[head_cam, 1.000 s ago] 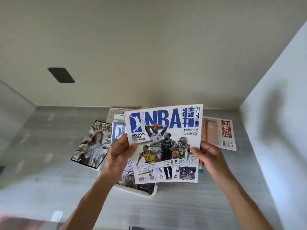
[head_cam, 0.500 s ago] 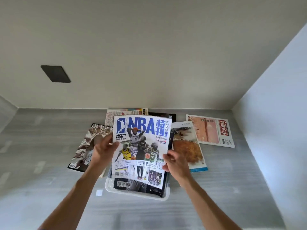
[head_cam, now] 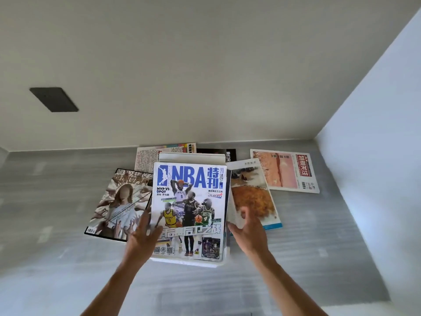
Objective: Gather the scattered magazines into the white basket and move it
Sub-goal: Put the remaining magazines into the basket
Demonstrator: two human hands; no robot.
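White basket [head_cam: 182, 262], centre frame, holds NBA magazine [head_cam: 190, 210] flat on top. Left hand [head_cam: 142, 236] open, fingers spread on magazine's left edge. Right hand [head_cam: 249, 231] open beside basket's right side, holding nothing.

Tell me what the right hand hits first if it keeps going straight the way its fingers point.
The right hand points away and slightly left. First in line is probably the landscape-cover magazine lying right of the white basket; its fingers already overlap it in view, though depth is unclear.
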